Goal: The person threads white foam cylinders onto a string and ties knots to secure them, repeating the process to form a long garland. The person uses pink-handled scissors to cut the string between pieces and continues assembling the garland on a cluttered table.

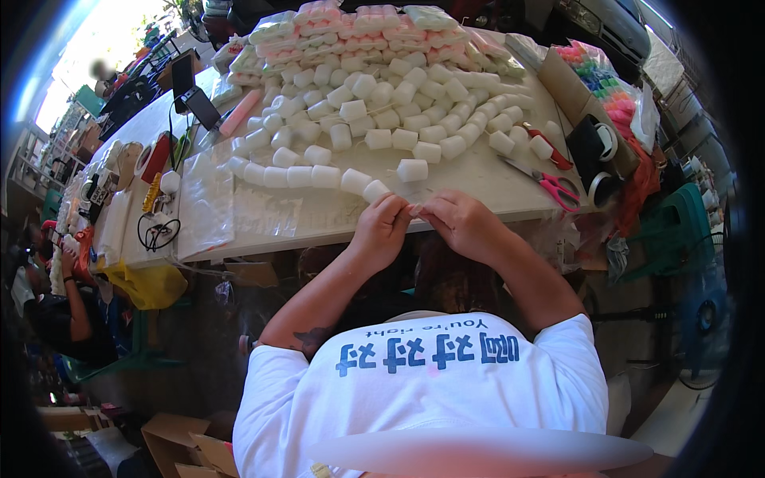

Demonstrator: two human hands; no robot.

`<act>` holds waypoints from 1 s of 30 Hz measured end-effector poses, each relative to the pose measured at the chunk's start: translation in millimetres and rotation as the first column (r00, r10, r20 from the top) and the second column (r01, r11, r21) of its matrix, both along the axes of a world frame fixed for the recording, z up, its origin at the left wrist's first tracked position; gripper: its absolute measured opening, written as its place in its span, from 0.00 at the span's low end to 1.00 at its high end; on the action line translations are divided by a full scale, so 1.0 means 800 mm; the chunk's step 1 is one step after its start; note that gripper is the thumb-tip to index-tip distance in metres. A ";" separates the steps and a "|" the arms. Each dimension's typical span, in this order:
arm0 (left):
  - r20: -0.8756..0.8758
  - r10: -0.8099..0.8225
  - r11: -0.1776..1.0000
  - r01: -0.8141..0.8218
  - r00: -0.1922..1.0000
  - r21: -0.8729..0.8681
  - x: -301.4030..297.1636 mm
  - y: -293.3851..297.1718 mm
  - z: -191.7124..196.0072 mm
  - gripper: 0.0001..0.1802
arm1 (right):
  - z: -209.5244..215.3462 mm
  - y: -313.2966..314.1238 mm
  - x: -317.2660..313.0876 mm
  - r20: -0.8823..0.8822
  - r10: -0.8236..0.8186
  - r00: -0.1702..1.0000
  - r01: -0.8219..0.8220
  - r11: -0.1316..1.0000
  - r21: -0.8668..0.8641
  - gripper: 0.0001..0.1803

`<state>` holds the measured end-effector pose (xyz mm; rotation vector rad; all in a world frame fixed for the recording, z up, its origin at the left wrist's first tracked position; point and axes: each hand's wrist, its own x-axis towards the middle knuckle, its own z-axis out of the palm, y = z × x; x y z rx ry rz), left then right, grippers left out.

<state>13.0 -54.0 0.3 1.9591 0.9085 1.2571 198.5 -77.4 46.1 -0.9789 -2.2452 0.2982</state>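
Just over the table's near edge my left hand [382, 226] and my right hand [456, 221] meet, thumbs and fingers pinched together. What lies between the fingertips is too small to name. A row of white foam-like cylinders [325, 176] curves across the tabletop and ends right beside my left hand. Behind it, a big heap of the same white cylinders [386, 119] covers the middle of the table [311, 215]; some of them run in strung rows. One loose cylinder [412, 170] sits a little beyond my fingers.
Pink-handled scissors [559, 191] lie to the right, near a red-handled tool [558, 157]. Packed pink and white bags [362, 28] are stacked at the back. Clear plastic bags [205, 191] and a phone on a stand [198, 103] are left. A co-worker [60, 307] sits far left.
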 end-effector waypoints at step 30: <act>-0.683 0.064 0.973 0.106 0.728 0.204 -0.046 0.055 0.063 0.25 | 0.025 -0.023 0.077 -0.298 -0.280 0.913 0.269 0.960 -0.078 0.10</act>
